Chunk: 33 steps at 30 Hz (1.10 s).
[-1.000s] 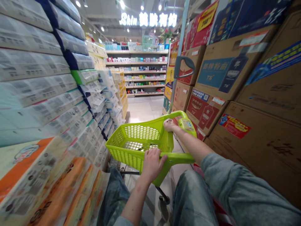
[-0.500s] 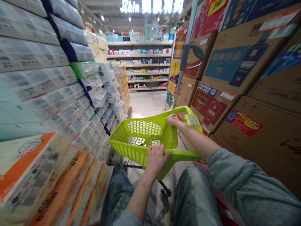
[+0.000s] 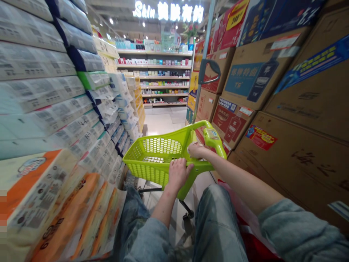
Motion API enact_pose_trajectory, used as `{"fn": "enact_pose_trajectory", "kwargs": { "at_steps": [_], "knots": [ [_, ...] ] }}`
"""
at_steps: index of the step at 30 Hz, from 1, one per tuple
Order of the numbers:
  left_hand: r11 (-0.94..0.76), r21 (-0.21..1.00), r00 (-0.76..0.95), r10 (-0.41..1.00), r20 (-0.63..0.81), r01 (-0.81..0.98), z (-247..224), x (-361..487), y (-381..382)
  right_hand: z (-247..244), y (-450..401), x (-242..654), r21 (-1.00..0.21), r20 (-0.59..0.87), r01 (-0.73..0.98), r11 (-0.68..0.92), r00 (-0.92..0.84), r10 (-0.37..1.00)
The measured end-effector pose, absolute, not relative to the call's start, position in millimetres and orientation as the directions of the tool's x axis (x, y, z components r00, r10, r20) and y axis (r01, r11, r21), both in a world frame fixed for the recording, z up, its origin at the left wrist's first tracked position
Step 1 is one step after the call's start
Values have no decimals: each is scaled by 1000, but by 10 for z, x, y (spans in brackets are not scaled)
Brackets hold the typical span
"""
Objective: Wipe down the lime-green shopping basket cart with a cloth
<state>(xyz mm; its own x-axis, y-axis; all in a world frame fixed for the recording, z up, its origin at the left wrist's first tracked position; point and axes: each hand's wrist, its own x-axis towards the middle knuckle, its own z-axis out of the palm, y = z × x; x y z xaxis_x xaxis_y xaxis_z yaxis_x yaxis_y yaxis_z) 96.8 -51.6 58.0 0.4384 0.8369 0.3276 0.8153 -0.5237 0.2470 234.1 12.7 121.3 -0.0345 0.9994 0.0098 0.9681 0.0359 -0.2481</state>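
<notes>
A bright green shopping cart [image 3: 152,171] with a perforated basket stands in front of my legs, its handle loop turned to the right. My left hand [image 3: 178,173] is closed over the near rim of the basket, thumb on the inner side. My right hand [image 3: 195,150] reaches into the handle end of the cart, near the basket's back panel, with its fingers curled round something pale that I cannot make out. Part of those fingers is hidden.
Stacked tissue packs [image 3: 40,87] line the left side, with orange packs [image 3: 62,218] close by. Cardboard boxes [image 3: 245,83] rise on the right beside a metal pole with a grey handle [image 3: 208,71]. Shelves of small goods [image 3: 155,77] stand ahead.
The cart has turned slightly, its handle end shifting left and nearer. My right hand has moved left and down. The view has swung a little to the right.
</notes>
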Motion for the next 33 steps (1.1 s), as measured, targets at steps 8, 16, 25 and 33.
{"fn": "enact_pose_trajectory", "kwargs": {
  "at_steps": [8,16,25,33],
  "knots": [
    [-517,248,429,840,333,819,602,1079,-434,1485,-794,2578,-291,358,952,-91,197,913],
    [-562,303,475,821,317,770,602,1106,-324,800,-1187,2745,38,610,996,83,-89,787],
    [-600,375,505,799,326,707,581,1110,-208,906,-667,2806,170,553,985,2,-97,827],
    [-677,387,575,736,357,626,453,935,-66,961,-419,2840,65,530,996,-55,12,848]
  ]
}}
